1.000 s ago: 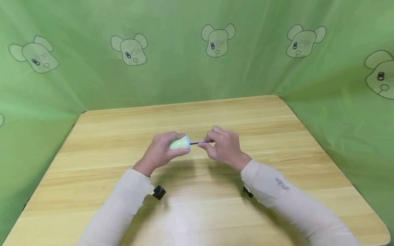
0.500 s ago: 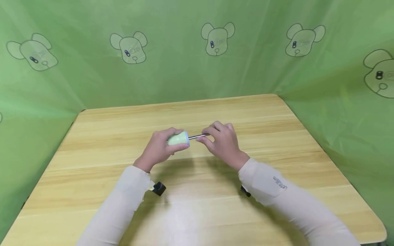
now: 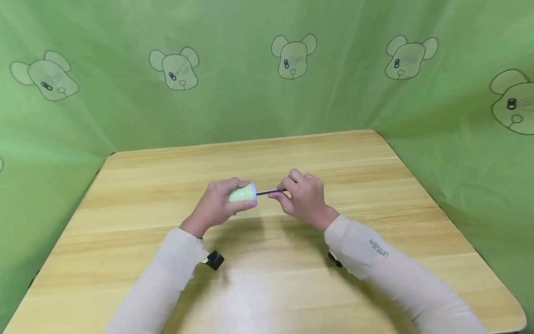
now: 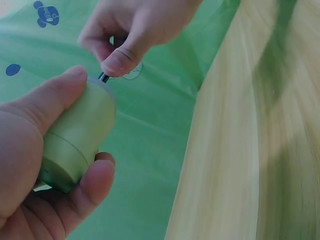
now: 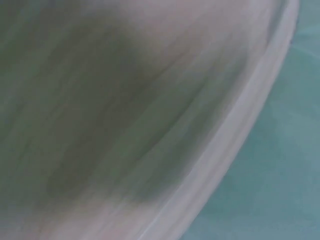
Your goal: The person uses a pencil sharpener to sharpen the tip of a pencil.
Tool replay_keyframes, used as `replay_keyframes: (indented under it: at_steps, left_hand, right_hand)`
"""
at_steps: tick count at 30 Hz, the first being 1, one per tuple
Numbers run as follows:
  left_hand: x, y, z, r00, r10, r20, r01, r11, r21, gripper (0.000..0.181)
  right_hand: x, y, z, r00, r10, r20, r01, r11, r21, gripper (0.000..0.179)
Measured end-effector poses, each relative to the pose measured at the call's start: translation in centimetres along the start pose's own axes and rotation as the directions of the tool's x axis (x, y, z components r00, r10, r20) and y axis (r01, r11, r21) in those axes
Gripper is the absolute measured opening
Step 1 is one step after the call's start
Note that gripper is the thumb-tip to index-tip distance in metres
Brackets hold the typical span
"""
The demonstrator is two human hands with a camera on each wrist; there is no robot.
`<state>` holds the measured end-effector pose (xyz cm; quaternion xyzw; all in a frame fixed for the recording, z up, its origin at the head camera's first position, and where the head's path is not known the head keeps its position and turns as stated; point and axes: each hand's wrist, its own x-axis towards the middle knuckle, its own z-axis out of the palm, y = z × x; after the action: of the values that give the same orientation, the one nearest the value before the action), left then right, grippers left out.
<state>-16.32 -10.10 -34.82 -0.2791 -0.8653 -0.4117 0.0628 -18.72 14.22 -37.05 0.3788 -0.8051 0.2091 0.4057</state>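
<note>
My left hand [image 3: 212,204] grips a small pale-green cylinder [image 3: 242,194] with a lilac rim, its thumb and fingers on opposite sides. A thin, dark, shiny pencil-like rod [image 3: 265,191] runs from the rim end towards the right. My right hand [image 3: 308,199] pinches the rod between thumb and curled fingers, which hide its far end. In the left wrist view, the green cylinder [image 4: 87,120] shows a seam near its darker base, and the rod [image 4: 103,77] enters the opposite end. Both hands are held above the table. The right wrist view is blurred and shows no hand.
The pale wooden table [image 3: 267,157] stretches beneath both arms. Green cloth [image 3: 238,106] with printed mouse heads hangs behind and at both sides. A black wrist camera [image 3: 215,260] juts from the left sleeve.
My right fingers straighten slightly at half a second ago and are curled more tightly now, with the rod's slant shifting a little. The left hand keeps its grip on the green cylinder.
</note>
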Motion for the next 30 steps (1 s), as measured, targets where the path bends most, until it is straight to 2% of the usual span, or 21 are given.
replay_keyframes:
  at_steps: [1, 2, 3, 4, 5, 6, 7, 8, 9, 12, 15, 18, 21, 23, 26, 28, 30]
  left_hand:
    - [0.0, 0.0, 0.0, 1.000, 0.022, -0.002, -0.022, 0.999, 0.027, 0.046]
    - [0.0, -0.1, 0.0, 0.999, 0.036, 0.002, -0.036, 0.998, 0.050, 0.047]
    - [-0.1, -0.1, 0.0, 0.999, 0.047, 0.011, -0.047, 0.997, 0.064, 0.047]
    - [-0.1, -0.1, 0.0, 0.998, 0.055, 0.019, -0.057, 0.996, 0.074, 0.047]
    - [-0.1, -0.1, 0.1, 0.998, 0.056, 0.029, -0.059, 0.995, 0.078, 0.047]
    - [-0.1, -0.1, 0.1, 0.998, 0.057, 0.039, -0.060, 0.995, 0.077, 0.047]
    - [-0.1, -0.1, 0.2, 0.997, 0.056, 0.045, -0.060, 0.995, 0.076, 0.047]
    - [-0.1, -0.1, 0.3, 0.998, 0.048, 0.048, -0.051, 0.996, 0.077, 0.047]
    - [-0.1, -0.1, 0.3, 0.998, 0.045, 0.045, -0.049, 0.996, 0.080, 0.047]
    - [0.0, -0.1, 0.4, 0.999, 0.028, 0.030, -0.031, 0.996, 0.086, 0.046]
    - [0.1, 0.0, 0.3, 1.000, -0.013, 0.019, 0.011, 0.998, 0.068, 0.046]
    - [0.1, 0.2, 0.1, 0.998, -0.056, 0.034, 0.055, 0.998, 0.021, 0.046]
    - [0.1, 0.3, -0.1, 0.995, -0.079, 0.059, 0.080, 0.997, -0.020, 0.046]
    - [0.1, 0.4, -0.2, 0.995, -0.079, 0.068, 0.081, 0.996, -0.031, 0.046]
    - [0.1, 0.5, -0.3, 0.995, -0.067, 0.071, 0.070, 0.997, -0.037, 0.047]
    - [0.0, 0.5, -0.4, 0.997, -0.049, 0.066, 0.051, 0.998, -0.032, 0.046]
    - [0.1, 0.4, -0.3, 0.999, -0.012, 0.049, 0.012, 1.000, -0.003, 0.046]
  right_hand:
    - [0.3, -0.2, -0.3, 0.989, 0.076, 0.131, -0.086, 0.993, 0.076, 0.036]
    - [0.6, -0.3, -0.6, 0.948, 0.149, 0.281, -0.197, 0.969, 0.152, 0.035]
    - [0.9, -0.4, -0.9, 0.875, 0.215, 0.434, -0.327, 0.923, 0.203, 0.034]
    - [1.3, -0.5, -1.3, 0.784, 0.265, 0.562, -0.446, 0.869, 0.213, 0.033]
    - [1.7, -0.6, -1.6, 0.690, 0.308, 0.655, -0.541, 0.820, 0.185, 0.032]
    - [2.0, -0.7, -1.9, 0.610, 0.339, 0.716, -0.605, 0.783, 0.145, 0.033]
    - [2.2, -0.7, -2.0, 0.567, 0.353, 0.744, -0.635, 0.762, 0.122, 0.033]
    - [2.2, -0.8, -2.1, 0.565, 0.367, 0.739, -0.632, 0.768, 0.101, 0.031]
    - [2.1, -0.9, -2.1, 0.584, 0.385, 0.714, -0.614, 0.785, 0.079, 0.029]
    - [1.7, -1.4, -1.9, 0.682, 0.438, 0.586, -0.570, 0.820, 0.051, 0.020]
    - [1.1, -1.6, -1.7, 0.778, 0.443, 0.445, -0.533, 0.841, 0.095, 0.022]
    - [0.7, -1.5, -1.5, 0.872, 0.388, 0.298, -0.443, 0.885, 0.142, 0.028]
    - [0.4, -1.2, -1.3, 0.947, 0.282, 0.156, -0.305, 0.941, 0.147, 0.032]
    - [0.2, -0.9, -1.1, 0.978, 0.194, 0.073, -0.201, 0.972, 0.118, 0.033]
    - [-0.1, -0.6, -0.8, 0.997, 0.082, 0.001, -0.082, 0.995, 0.060, 0.034]
    - [-0.1, -0.4, -0.8, 0.999, 0.052, 0.007, -0.052, 0.998, 0.042, 0.035]
    - [-0.1, -0.3, -0.8, 0.994, 0.085, 0.073, -0.090, 0.994, 0.069, 0.033]
